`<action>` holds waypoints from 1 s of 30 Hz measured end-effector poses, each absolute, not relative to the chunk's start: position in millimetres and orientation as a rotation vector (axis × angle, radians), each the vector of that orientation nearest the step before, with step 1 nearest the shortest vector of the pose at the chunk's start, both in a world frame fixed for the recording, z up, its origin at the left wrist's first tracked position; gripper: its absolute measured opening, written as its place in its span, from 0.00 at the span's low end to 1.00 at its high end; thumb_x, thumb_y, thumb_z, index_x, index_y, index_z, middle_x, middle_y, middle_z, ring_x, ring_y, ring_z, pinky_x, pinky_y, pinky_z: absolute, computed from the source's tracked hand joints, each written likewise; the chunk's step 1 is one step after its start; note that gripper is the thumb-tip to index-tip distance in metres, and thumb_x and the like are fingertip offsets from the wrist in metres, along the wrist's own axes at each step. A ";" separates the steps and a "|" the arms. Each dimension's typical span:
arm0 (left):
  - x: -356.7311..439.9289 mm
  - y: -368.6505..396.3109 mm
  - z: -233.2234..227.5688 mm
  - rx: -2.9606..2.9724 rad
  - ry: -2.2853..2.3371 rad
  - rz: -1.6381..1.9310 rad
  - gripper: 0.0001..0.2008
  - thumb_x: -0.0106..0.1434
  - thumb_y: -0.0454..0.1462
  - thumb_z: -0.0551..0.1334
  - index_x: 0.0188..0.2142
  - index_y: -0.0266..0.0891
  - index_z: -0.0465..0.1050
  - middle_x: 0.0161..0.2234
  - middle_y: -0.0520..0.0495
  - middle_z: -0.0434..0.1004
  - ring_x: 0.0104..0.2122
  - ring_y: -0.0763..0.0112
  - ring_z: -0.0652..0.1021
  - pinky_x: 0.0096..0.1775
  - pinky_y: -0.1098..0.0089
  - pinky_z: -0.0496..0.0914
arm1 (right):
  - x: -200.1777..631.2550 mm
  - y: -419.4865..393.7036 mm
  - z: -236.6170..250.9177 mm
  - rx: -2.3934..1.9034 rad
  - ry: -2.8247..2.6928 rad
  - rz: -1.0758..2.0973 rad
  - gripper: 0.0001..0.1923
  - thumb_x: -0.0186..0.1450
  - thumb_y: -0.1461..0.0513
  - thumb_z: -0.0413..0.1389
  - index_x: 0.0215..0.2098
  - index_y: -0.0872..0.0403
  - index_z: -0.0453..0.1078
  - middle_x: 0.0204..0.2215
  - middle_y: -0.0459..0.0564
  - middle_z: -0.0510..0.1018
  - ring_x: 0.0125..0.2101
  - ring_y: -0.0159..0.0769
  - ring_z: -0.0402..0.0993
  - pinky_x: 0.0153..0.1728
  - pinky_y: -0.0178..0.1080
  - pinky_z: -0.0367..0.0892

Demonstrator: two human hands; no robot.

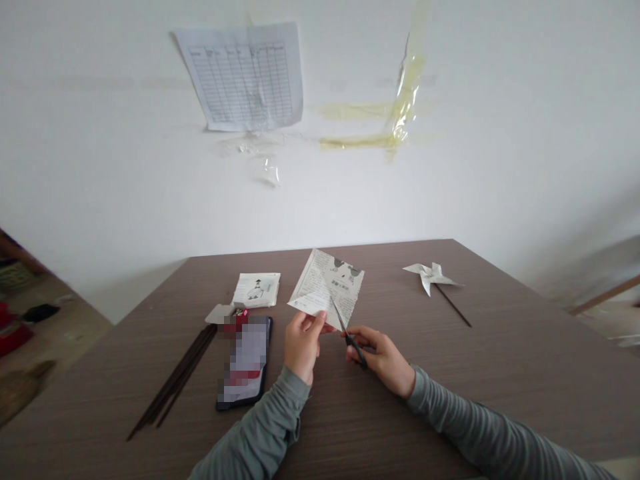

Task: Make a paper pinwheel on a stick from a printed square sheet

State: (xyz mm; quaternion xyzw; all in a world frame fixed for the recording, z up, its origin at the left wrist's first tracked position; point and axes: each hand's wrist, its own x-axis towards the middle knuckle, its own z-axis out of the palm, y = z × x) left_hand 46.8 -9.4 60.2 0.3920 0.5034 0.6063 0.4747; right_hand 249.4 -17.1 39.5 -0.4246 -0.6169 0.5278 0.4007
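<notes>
Here, paper (334,280) is above a brown table (505,353) by a white wall (360,197).

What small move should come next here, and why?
Probably a gentle squeeze of the scissors by the right hand: they point inward over the printed paper from its near corner, and the left hand pinches the paper's near edge.
</notes>
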 end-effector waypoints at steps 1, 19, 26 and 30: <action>46.9 -9.5 60.2 0.957 1.234 1.479 0.17 0.63 0.47 0.83 0.41 0.43 0.82 0.34 0.43 0.92 0.31 0.54 0.93 0.18 0.76 0.57 | 249.3 -17.1 39.2 -1.074 -1.557 1.337 0.32 0.61 0.32 0.80 0.48 0.45 0.90 0.30 0.55 0.89 0.35 0.63 0.88 0.45 0.61 0.87; 50.4 -11.2 66.5 0.922 1.285 1.457 0.07 0.70 0.38 0.77 0.40 0.43 0.82 0.34 0.41 0.94 0.33 0.52 0.95 0.18 0.76 0.59 | 249.3 -15.8 36.9 -1.079 -1.559 1.335 0.33 0.61 0.31 0.80 0.47 0.45 0.90 0.29 0.55 0.87 0.34 0.62 0.88 0.43 0.60 0.86; 49.4 -11.2 64.3 0.930 1.259 1.474 0.09 0.69 0.39 0.80 0.41 0.43 0.83 0.33 0.42 0.93 0.32 0.52 0.95 0.18 0.76 0.58 | 250.0 -16.4 37.8 -1.065 -1.569 1.342 0.32 0.62 0.32 0.80 0.48 0.46 0.90 0.30 0.56 0.88 0.35 0.63 0.90 0.44 0.60 0.87; 48.6 -10.9 63.6 0.936 1.279 1.466 0.12 0.68 0.40 0.83 0.40 0.44 0.82 0.34 0.42 0.92 0.33 0.49 0.95 0.18 0.75 0.59 | 249.9 -16.4 37.7 -1.070 -1.557 1.346 0.33 0.62 0.31 0.80 0.49 0.46 0.91 0.30 0.56 0.89 0.36 0.64 0.91 0.43 0.59 0.88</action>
